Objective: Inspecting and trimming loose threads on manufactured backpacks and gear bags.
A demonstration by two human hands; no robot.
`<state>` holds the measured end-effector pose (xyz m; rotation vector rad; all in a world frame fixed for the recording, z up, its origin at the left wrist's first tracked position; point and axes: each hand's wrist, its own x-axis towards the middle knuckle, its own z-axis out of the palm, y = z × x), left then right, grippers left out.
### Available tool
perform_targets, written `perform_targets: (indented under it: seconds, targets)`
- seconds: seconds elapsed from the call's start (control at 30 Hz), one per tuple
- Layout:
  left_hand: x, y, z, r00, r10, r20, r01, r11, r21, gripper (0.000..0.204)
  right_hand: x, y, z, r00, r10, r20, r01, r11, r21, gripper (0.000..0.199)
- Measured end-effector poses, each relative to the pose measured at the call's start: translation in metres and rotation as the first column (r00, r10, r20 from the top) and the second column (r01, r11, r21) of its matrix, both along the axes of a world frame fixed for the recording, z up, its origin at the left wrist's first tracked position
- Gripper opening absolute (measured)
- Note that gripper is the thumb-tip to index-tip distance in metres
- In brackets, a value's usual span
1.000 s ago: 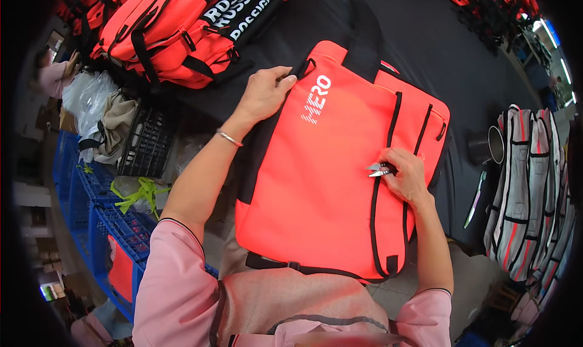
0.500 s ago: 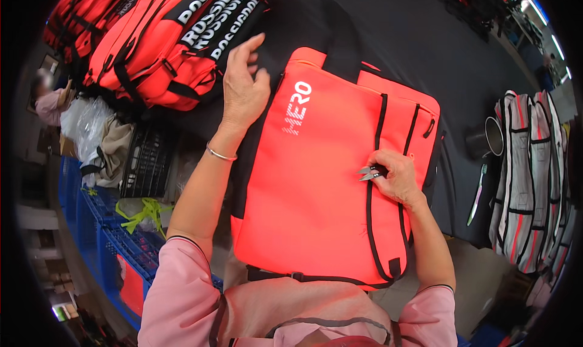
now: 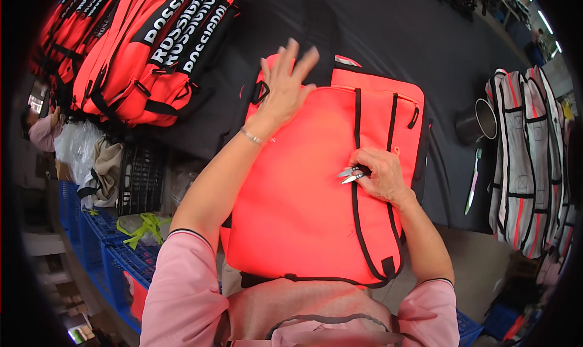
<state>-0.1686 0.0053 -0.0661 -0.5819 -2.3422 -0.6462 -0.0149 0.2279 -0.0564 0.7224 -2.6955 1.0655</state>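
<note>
A bright coral-red bag [image 3: 297, 213] with black zips and piping lies flat before me on the black-covered table. Over its upper left part is my left hand [image 3: 284, 85], fingers spread and slightly blurred, holding nothing; whether it touches the fabric I cannot tell. My right hand [image 3: 379, 174] is closed around small thread snips [image 3: 353, 174], whose pointed metal blades stick out to the left. That hand rests on the bag's right part, between the two black zip lines. A black strap [image 3: 320, 40] runs from the bag's top edge across the table.
Stacked red and black bags [image 3: 136, 61] stand at the far left. To the right are a dark metal cup [image 3: 475, 122], a toothbrush [image 3: 473, 183] and grey bags [image 3: 523, 164]. Blue crates [image 3: 121, 256] and a black basket [image 3: 141, 177] sit at left; another person [image 3: 44, 131] is beyond.
My left hand has moved right, onto the bag's upper left area, its fingers now spread. The bag has shifted slightly left in view; my right hand still holds the snips.
</note>
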Motion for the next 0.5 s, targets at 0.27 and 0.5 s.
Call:
perform_targets:
  seconds: [0.27, 0.5]
  targets:
    - [0.049, -0.029, 0.005, 0.950, -0.298, 0.093, 0.310, 0.938, -0.158, 0.016, 0.000, 0.002, 0.000, 1.000, 0.019, -0.001, -0.019, 1.000, -0.022, 0.016]
    - [0.025, -0.018, 0.003, 0.979, -0.148, 0.143, 0.163, 0.982, -0.097, 0.015, -0.002, -0.001, 0.001, 1.000, 0.019, -0.021, -0.020, 0.999, -0.025, 0.016]
